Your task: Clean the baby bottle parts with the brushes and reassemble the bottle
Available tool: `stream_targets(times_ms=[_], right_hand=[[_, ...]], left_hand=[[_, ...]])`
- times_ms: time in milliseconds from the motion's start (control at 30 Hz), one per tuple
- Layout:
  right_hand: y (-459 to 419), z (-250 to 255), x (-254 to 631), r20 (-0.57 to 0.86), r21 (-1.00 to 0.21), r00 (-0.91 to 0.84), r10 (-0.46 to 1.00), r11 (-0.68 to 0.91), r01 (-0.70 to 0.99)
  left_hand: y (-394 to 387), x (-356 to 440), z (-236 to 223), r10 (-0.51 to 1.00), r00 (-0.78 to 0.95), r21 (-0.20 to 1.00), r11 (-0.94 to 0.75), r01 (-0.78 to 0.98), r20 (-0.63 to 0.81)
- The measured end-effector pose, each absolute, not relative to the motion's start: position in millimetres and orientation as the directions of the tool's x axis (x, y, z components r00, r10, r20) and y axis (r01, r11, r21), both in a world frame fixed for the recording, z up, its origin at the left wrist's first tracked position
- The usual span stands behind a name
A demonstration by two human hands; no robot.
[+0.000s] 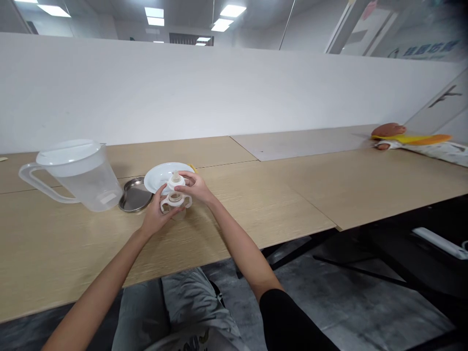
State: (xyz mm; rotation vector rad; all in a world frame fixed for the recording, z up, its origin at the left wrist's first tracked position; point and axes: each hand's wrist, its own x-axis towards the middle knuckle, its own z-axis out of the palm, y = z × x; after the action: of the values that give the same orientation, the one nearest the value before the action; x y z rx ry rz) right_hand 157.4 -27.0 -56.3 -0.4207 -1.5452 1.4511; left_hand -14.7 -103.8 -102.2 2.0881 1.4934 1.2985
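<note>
**A:** Hand state?

**B:** Together, both on one item: a baby bottle with white twin handles and a translucent body (176,202). Left hand (156,218) wraps the lower body and handles. Right hand (195,187) has its fingers around the pale top section. Bottle sits just above a light wood tabletop (62,248); can't tell if its base is touching.

**A:** What's close by?

**B:** Round white plate (164,176) directly behind the bottle, tilted and partly hidden by it. Kidney-shaped steel tray (134,196) just left of the left hand. Clear plastic pitcher with a white lid (78,178) just past the tray.

**A:** Failure modes?

**B:** Top section may not be fully seated; can't confirm from this view. If loose, it could part from the body under twisting. A slip would likely land the bottle on the plate or tray. Left forearm swinging wide could catch the tray, then nudge the pitcher.

**A:** Edges and room?

**B:** Front tabletop edge is near, below the hands, with grey-trousered knees (170,304) under it. A board seam runs behind the bottle, a possible snag for anything slid across it. Most room is to the right, along the wood toward a yellow-and-orange cloth (411,139) well apart. Left side is tight.
</note>
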Motion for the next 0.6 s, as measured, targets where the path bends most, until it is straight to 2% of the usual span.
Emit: stream_targets(times_ms=[300, 600], right_hand=[[-26.7, -48.4, 157.6, 0.357, -0.868, -0.377, 0.855, 0.154, -0.472], [-27.6, -41.0, 163.4, 0.404, -0.668, -0.252, 0.88, 0.095, -0.739]], left_hand=[[-104.7, -13.2, -101.5, 0.862, 0.08, 0.667, -0.443, 0.599, 0.501], [-104.0, -13.6, -100.9, 0.862, 0.069, 0.662, -0.434, 0.612, 0.502]])
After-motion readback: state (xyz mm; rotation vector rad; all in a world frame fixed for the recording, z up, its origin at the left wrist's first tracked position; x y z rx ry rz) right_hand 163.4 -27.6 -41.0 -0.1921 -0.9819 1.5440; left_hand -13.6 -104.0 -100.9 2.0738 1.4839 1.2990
